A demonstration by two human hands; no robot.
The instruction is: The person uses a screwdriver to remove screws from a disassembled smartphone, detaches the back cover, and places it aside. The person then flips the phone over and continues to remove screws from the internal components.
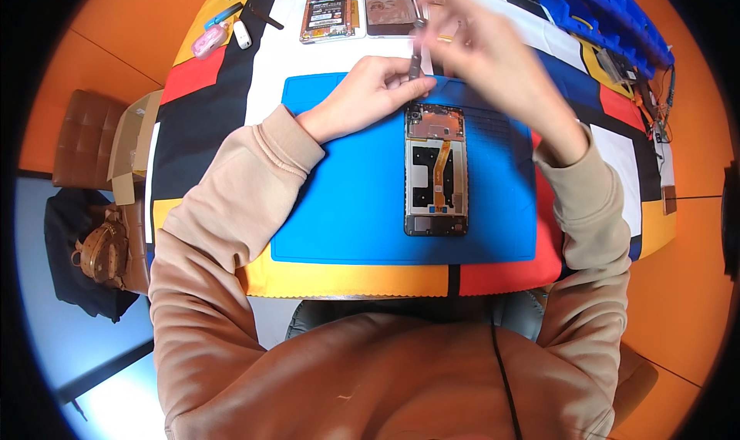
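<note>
An opened smartphone (456,179) lies on the blue work mat (339,201), its back off and its inside showing a copper-coloured plate and an orange flex cable. Just beyond its far end, my left hand (375,89) is closed around a slim dark rod-shaped tool (415,64), probably a screwdriver, held roughly upright. My right hand (482,43) is over the far right part of the mat, its fingers around the tool's upper end. Motion smears those fingers, so their grip is unclear. The tool's lower tip is hidden by my left fingers.
Past the mat lie another opened phone (330,16) and a panel with an orange top (389,10). Blue parts bins (609,16) stand at the far right. At the far left are a pink case (210,41) and a white stick-like item (242,34).
</note>
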